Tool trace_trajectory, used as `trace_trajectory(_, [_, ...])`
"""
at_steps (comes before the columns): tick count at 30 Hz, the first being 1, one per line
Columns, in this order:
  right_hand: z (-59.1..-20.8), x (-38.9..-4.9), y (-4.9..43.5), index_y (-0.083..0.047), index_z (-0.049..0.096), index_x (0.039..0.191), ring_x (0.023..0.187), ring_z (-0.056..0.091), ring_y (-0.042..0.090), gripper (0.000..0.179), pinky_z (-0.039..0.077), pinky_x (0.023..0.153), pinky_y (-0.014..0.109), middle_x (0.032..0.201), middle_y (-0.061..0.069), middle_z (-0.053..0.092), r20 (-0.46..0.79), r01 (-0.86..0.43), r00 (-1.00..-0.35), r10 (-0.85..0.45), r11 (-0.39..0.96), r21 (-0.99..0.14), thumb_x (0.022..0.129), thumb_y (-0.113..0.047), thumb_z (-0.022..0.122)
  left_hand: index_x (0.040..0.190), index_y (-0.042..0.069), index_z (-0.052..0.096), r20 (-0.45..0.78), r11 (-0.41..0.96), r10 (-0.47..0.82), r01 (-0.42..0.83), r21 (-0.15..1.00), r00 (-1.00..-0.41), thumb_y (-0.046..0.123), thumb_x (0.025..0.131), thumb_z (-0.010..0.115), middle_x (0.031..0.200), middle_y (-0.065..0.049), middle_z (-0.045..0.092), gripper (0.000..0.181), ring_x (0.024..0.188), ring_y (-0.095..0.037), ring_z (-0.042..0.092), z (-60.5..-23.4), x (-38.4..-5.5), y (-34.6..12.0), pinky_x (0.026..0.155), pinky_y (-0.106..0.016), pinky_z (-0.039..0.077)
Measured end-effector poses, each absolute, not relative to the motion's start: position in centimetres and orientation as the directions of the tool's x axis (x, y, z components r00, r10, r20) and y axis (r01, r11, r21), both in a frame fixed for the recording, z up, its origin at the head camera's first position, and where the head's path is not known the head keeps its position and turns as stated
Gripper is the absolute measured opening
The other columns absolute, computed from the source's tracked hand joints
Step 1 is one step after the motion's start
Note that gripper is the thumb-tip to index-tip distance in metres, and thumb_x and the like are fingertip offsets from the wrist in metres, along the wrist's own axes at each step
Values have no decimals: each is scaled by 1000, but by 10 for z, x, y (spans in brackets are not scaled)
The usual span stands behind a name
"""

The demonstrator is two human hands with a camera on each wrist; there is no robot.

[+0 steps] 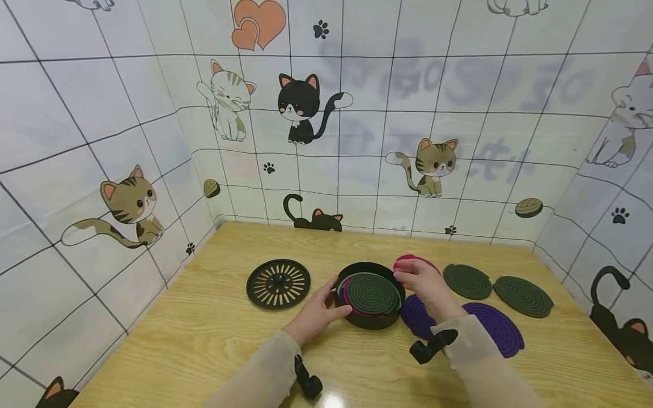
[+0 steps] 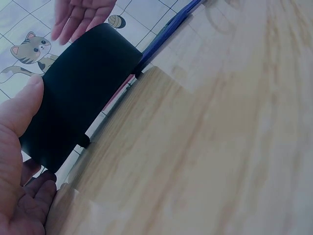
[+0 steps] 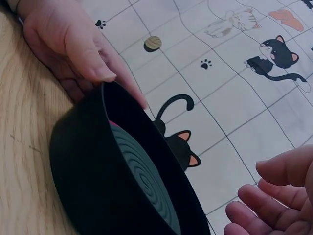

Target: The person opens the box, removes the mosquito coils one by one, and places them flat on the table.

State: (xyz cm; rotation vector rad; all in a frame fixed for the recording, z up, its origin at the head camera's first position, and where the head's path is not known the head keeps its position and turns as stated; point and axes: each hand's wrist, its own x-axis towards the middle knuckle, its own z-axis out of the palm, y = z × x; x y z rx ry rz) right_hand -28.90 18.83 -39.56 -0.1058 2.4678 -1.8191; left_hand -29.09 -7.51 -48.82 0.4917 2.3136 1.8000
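A round black mosquito coil holder (image 1: 371, 323) stands on the table with coils stacked in it. On top is a green mosquito coil (image 1: 374, 293), with pink and pale edges under it. My left hand (image 1: 317, 313) grips the holder's left side, thumb (image 2: 32, 100) against the outer wall and fingers (image 2: 41, 196) lower around it. Just past the right rim is my right hand (image 1: 427, 285), its fingers loosely bent and nothing between them in the right wrist view. Behind that hand a pink coil (image 1: 414, 258) shows partly.
A slotted black lid (image 1: 279, 281) lies left of the holder. To the right lie green coils (image 1: 466, 281) and purple coils (image 1: 495, 328), one purple coil (image 1: 415, 316) partly under the right forearm. Cat-printed sheeting (image 1: 367, 187) borders the wooden table (image 1: 204, 340) at the back and sides.
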Motion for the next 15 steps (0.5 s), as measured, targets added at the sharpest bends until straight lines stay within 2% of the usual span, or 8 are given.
trace_trajectory(9, [-408, -298, 162, 5, 45, 136, 123, 46, 37, 44, 36, 105, 54, 133, 24, 51, -58, 20, -994, -98, 354, -935, 97, -12, 56, 155, 20, 21, 56, 234, 356, 147, 961, -933, 38, 87, 71, 153, -10, 32, 86, 137, -31, 35, -491, -293, -76, 111, -46, 30])
trace_trajectory(15, [-413, -303, 152, 4, 45, 137, 126, 43, 39, 47, 33, 106, 55, 137, 24, 47, -75, 43, -995, -69, 386, -922, 96, -14, 58, 155, 21, 21, 43, 236, 361, 136, 962, -932, 42, 86, 72, 154, -8, 30, 88, 138, -30, 33, -491, -294, -76, 112, -45, 29])
